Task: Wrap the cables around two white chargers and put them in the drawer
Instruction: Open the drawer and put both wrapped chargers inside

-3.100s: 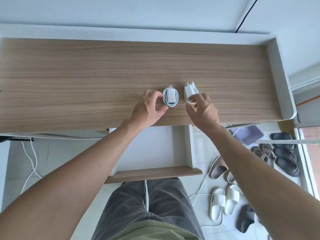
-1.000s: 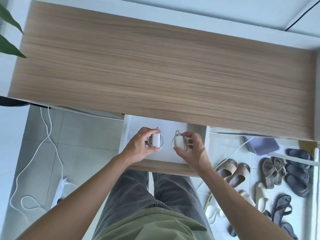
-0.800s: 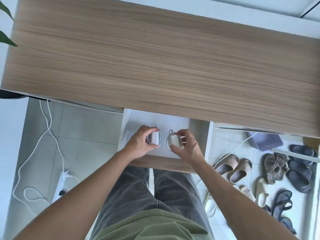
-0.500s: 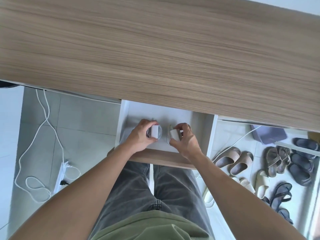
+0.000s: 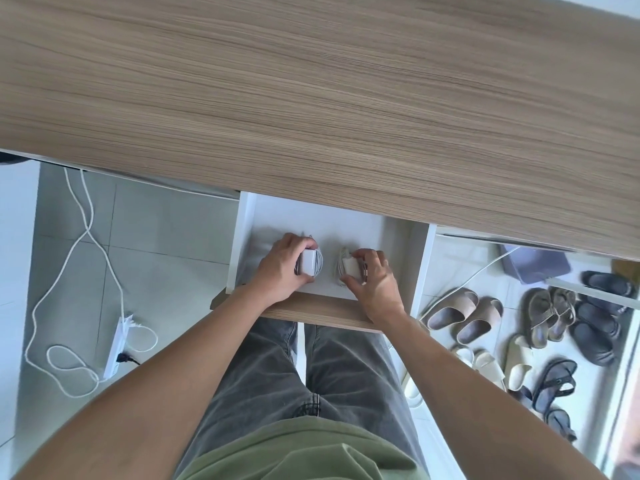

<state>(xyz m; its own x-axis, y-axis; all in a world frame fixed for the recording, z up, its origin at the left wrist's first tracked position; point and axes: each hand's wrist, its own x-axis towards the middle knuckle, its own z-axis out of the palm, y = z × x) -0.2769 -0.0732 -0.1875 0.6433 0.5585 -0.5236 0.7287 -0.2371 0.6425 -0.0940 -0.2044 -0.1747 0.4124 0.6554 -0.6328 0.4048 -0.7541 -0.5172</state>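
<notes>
At the far left of the frame a white cord (image 5: 74,268) is seen trailing over the floor tiles to a power strip (image 5: 117,348); none of that is being touched. Just left of centre, the left hand (image 5: 282,268) is closed around the left charger (image 5: 309,263), its cable coiled round it, low inside the open drawer (image 5: 323,220). Beside it, the right hand (image 5: 374,282) is clamped on the right charger (image 5: 349,266), likewise wrapped, the two chargers near each other but apart. Three seconds ago both chargers were being picked off the desk top (image 5: 311,98); now they have been carried down into the drawer, and over the last second they have been eased lower. The wrapping is judged finished and the placing nearly done: only the release and, perhaps, the closing of the drawer remain. Whether the chargers are already resting on the drawer floor cannot be told, as the palms cover their undersides. The drawer's back is cut off by the desk edge. At lower right, sandals (image 5: 550,317) are scattered on the floor.
</notes>
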